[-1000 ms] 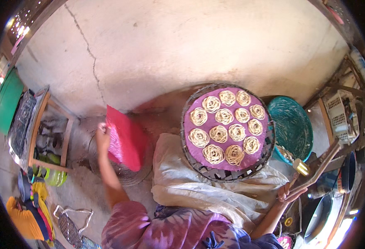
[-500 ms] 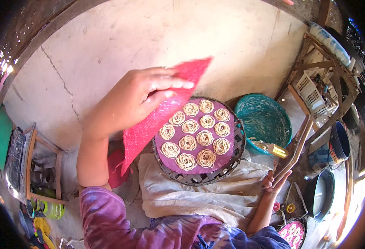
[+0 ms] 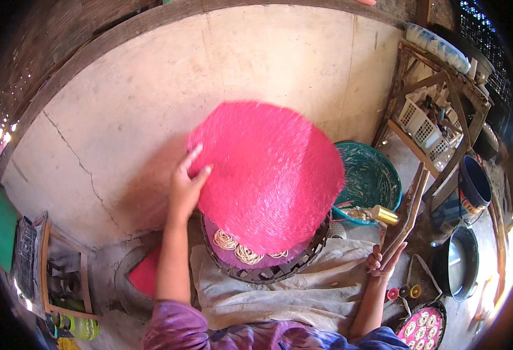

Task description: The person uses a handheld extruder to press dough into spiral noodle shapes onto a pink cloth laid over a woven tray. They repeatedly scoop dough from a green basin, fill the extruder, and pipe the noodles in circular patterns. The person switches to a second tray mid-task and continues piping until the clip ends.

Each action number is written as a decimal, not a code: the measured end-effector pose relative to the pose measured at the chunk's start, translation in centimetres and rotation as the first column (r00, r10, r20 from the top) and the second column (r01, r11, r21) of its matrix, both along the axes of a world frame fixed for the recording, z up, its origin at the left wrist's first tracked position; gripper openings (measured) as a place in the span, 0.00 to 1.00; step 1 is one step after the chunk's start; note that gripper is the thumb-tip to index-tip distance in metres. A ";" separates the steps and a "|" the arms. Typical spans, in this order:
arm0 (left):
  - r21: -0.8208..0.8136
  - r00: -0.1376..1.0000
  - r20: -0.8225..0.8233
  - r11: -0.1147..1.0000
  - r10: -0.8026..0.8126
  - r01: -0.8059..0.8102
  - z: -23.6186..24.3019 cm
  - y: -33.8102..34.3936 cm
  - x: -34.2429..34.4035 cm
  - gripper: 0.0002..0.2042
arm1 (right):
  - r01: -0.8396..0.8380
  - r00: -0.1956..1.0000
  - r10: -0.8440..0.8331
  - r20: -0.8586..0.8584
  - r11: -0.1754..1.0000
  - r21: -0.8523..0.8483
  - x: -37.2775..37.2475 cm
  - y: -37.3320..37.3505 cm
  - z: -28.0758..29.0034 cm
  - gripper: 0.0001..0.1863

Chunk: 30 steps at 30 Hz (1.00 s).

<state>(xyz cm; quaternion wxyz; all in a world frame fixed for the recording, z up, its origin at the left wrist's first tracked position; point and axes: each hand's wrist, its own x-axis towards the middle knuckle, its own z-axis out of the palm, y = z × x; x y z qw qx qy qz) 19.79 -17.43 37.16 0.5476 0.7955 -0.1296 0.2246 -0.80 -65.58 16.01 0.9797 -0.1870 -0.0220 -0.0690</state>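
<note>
My left hand (image 3: 185, 185) grips the left edge of a round, bright pink woven mat (image 3: 268, 175), thumb and fingers pinching its rim. The mat hangs spread out over a round, dark woven tray (image 3: 263, 277) and hides most of it. At the tray's near side, a few coiled noodle nests (image 3: 248, 255) show on a purple mat (image 3: 218, 254). Off to the right, my right hand (image 3: 383, 261) closes its fingers round the near end of a rough wooden bar (image 3: 409, 219), which slants up and away.
Pale cloth (image 3: 256, 302) lies under the tray. A teal basin (image 3: 376, 175) with a gold-coloured cylinder (image 3: 384, 215) stands right of it. Farther right are a wooden rack (image 3: 414, 143) and a dark bucket (image 3: 456, 262). Another tray of nests (image 3: 423, 329) sits at lower right.
The pink mat, slanted and nearly edge-on before, now spreads broadly over the tray and covers most of the nests. My left hand has moved lower, at its left rim. The right hand keeps its grip.
</note>
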 end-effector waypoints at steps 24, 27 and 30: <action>-0.180 0.947 -0.257 0.972 -0.193 0.149 -5.6 -2.6 -3.9 0.28 | 0.029 0.995 -0.040 -0.090 0.992 -0.122 0.5 1.0 1.1 0.48; -0.322 0.979 -0.142 0.942 -0.146 0.094 -4.4 -2.3 -5.2 0.30 | 0.034 0.996 -0.044 -0.075 0.992 -0.124 0.4 1.1 1.3 0.47; -0.330 0.993 -0.107 0.944 -0.042 0.004 -6.1 -1.3 -7.3 0.30 | 0.028 0.998 -0.033 -0.053 0.994 -0.107 0.4 1.2 1.3 0.46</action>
